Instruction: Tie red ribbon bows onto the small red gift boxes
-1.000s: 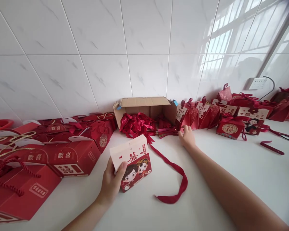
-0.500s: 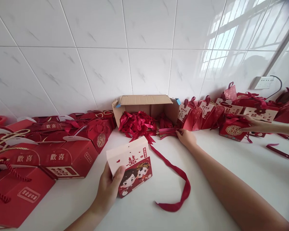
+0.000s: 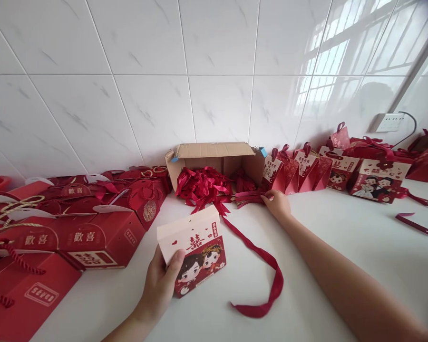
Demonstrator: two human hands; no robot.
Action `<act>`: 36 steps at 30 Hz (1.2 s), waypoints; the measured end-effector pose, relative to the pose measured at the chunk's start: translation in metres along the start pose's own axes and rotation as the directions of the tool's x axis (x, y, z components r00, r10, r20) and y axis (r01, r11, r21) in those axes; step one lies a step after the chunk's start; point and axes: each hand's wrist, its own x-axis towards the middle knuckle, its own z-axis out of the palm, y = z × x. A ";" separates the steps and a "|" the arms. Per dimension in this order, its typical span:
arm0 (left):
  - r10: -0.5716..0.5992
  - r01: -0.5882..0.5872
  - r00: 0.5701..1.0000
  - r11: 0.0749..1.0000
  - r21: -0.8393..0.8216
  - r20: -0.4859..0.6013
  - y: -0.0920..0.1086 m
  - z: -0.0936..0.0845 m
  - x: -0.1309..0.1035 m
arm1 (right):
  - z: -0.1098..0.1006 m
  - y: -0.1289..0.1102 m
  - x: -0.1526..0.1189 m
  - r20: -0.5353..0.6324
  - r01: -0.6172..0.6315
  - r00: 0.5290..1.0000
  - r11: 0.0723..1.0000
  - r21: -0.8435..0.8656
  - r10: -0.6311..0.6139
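Note:
My left hand (image 3: 160,275) grips a small cream-and-red gift box (image 3: 199,256) by its left side. The box is printed with a cartoon couple, and its top flaps are up. My right hand (image 3: 278,205) reaches forward with fingers pinched on the right end of a stack of dark red strips (image 3: 251,195). These strips lie at the front of an open cardboard carton (image 3: 217,150) holding a heap of red ribbons (image 3: 204,183). A long red ribbon (image 3: 271,266) trails from the heap across the white table (image 3: 306,294) between my arms.
Large red gift boxes (image 3: 96,237) with cord handles crowd the left side. Small peaked gift boxes (image 3: 306,166) stand right of the carton, with another couple-printed box (image 3: 376,180) beyond. A loose dark red strip (image 3: 415,224) lies at right. A tiled wall (image 3: 221,104) closes the back.
Another person's hand at the right has left the view, and the red box with the round gold emblem that it held is gone. My own hands have barely moved.

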 end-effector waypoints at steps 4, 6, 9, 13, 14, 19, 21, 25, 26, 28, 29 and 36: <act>-0.005 0.005 0.999 1.000 -0.012 0.039 -0.001 -0.003 0.003 | -0.002 -0.002 0.000 -0.031 0.016 0.999 0.979 0.204 -0.010; -0.011 0.012 0.998 1.000 -0.011 0.059 -0.006 -0.006 0.005 | -0.007 -0.006 0.000 -0.054 0.030 0.998 0.946 0.321 -0.013; 0.000 0.003 0.995 0.999 -0.032 0.099 -0.015 -0.011 0.006 | -0.023 -0.023 0.001 -0.117 0.063 0.993 0.870 0.488 -0.007; 0.262 -0.251 0.964 0.952 -0.175 0.047 0.003 -0.017 0.009 | -0.061 -0.068 -0.005 -0.196 0.142 0.981 0.734 0.664 -0.012; 0.346 -0.341 0.938 0.915 -0.215 -0.016 0.019 -0.017 0.009 | -0.073 -0.082 -0.009 -0.211 0.167 0.977 0.694 0.700 -0.024; 0.637 -0.663 0.748 0.701 -0.263 -0.187 0.140 -0.015 -0.015 | -0.139 -0.149 -0.050 -0.149 0.278 0.918 0.329 0.902 -0.368; 0.723 -0.726 0.686 0.671 -0.148 -0.088 0.176 -0.010 -0.036 | -0.158 -0.170 -0.071 -0.130 0.316 0.804 0.233 0.920 -0.580; 0.777 -0.777 0.629 0.629 0.027 0.028 0.194 0.006 -0.075 | -0.177 -0.194 -0.108 -0.183 0.408 0.553 0.073 0.910 -0.813; 0.776 -0.778 0.628 0.625 0.067 0.061 0.192 0.009 -0.080 | -0.178 -0.197 -0.115 -0.194 0.415 0.505 0.039 0.909 -0.841; 0.776 -0.798 0.602 0.590 0.120 0.189 0.187 0.012 -0.083 | -0.179 -0.200 -0.126 -0.192 0.400 0.442 0.001 0.916 -0.876; 0.777 -0.821 0.568 0.557 0.124 0.269 0.185 0.011 -0.081 | -0.178 -0.200 -0.130 -0.175 0.375 0.427 -0.003 0.927 -0.887; 0.839 -0.933 0.339 0.359 0.035 0.426 0.183 0.007 -0.063 | -0.171 -0.202 -0.144 -0.067 0.132 0.468 -0.005 0.991 -0.881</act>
